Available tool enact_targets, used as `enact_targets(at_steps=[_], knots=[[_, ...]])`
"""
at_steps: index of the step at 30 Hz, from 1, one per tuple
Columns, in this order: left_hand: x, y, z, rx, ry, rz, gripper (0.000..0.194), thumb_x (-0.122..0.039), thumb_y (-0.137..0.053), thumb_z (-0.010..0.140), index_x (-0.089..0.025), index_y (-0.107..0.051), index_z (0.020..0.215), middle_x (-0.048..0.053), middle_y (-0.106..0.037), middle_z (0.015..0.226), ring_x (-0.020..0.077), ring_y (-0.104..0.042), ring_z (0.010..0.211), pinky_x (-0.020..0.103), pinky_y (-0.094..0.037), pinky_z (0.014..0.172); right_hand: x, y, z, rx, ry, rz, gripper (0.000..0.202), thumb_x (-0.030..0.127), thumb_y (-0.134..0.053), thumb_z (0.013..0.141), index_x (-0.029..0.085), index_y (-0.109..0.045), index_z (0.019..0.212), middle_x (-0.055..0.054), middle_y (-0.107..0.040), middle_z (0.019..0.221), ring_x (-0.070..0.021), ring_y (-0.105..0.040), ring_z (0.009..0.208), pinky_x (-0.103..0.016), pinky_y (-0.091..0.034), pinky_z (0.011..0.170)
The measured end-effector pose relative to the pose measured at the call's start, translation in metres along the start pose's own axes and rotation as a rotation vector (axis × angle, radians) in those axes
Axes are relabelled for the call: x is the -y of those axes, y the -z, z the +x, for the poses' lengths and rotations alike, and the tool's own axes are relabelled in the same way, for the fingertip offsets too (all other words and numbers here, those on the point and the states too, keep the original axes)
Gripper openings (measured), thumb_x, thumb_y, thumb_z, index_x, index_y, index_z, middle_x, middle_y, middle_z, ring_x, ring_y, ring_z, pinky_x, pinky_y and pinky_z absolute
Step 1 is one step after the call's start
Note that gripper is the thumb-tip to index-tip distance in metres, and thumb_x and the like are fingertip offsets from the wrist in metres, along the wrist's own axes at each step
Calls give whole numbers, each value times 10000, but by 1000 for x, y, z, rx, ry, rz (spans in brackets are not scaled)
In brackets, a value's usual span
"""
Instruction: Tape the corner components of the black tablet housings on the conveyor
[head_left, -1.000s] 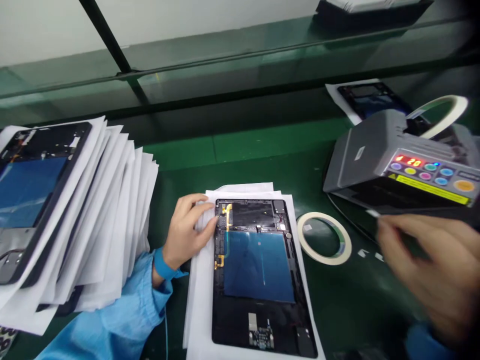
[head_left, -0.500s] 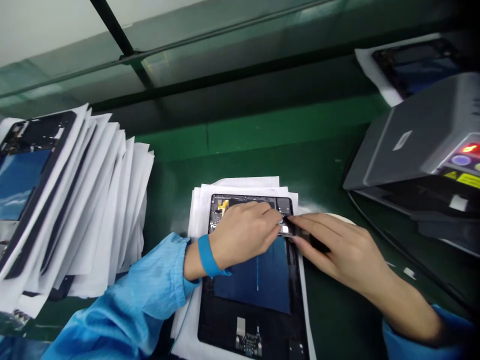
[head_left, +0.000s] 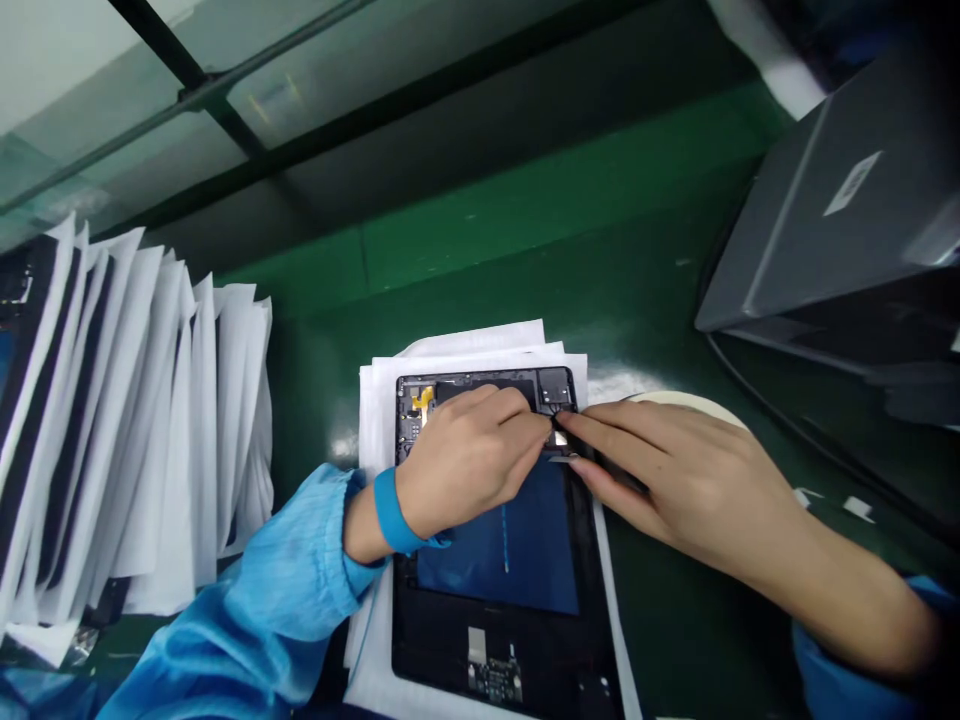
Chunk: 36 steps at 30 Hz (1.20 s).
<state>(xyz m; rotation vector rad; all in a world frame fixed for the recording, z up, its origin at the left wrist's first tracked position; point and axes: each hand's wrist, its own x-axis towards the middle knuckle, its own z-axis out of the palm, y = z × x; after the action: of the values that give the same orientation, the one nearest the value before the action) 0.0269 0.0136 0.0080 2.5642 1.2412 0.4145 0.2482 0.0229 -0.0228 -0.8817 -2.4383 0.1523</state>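
An opened tablet lies on white sheets, with its circuit boards and blue battery exposed. My left hand reaches over its upper half, wearing a blue wristband. The fingers of that hand are pinched together near the tablet's upper right corner, hiding whatever is in them. My right hand comes in from the right, its index fingertip and thumb closing around a small spot at the same edge. A small silvery piece shows between the two hands; its kind is unclear.
A leaning stack of tablets interleaved with white sheets stands at the left. To the right is a grey machine with a black cable. A round pale object lies partly behind my right hand, on the green table.
The view has shifted, so the stack sits further left and the machine's lit buttons have left the frame. Both hands stay at the same corner of the tablet, with only slight finger movement.
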Motion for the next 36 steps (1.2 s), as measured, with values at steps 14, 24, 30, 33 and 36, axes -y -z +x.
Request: enact_targets(at_steps=[14,24,30,33,36], knots=[[2,-9,1,-47,109,-112,235,-210,-485,1023,-155,-685,912,33,-660,847,157,-625,792,273,-507,731,3,7,3,74,108,-156,260,247,-557,969,115,-660,1167,-55,-699,902,-181,-598,736,-350,-440,649],[1,-11,-1,-45,44,-33,287,-214,-434,1048,-141,-680,918,48,-648,869,175,-611,825,284,-503,773,5,3,2,3,137,-102,211,173,-594,941,131,-645,1142,-43,-693,852,-172,-599,720,-325,-459,686],[3,-13,-2,-65,15,-32,284,-208,-429,1047,-140,-667,910,46,-623,858,172,-587,801,287,-497,772,5,-1,-2,8,68,24,288,154,-605,938,159,-609,1226,-34,-697,881,-165,-609,734,-321,-477,718],[3,-13,-3,-79,7,-42,283,-202,-428,1043,-133,-669,913,47,-618,856,173,-577,788,290,-494,758,4,-2,-4,10,79,27,347,149,-615,931,144,-579,1277,-41,-688,871,-175,-602,727,-330,-467,716],[3,-14,-3,-69,14,-45,281,-206,-427,1040,-134,-667,911,50,-619,864,175,-573,783,296,-493,750,4,-1,-5,24,73,26,349,153,-616,929,151,-583,1276,-39,-688,873,-180,-609,723,-343,-470,732]])
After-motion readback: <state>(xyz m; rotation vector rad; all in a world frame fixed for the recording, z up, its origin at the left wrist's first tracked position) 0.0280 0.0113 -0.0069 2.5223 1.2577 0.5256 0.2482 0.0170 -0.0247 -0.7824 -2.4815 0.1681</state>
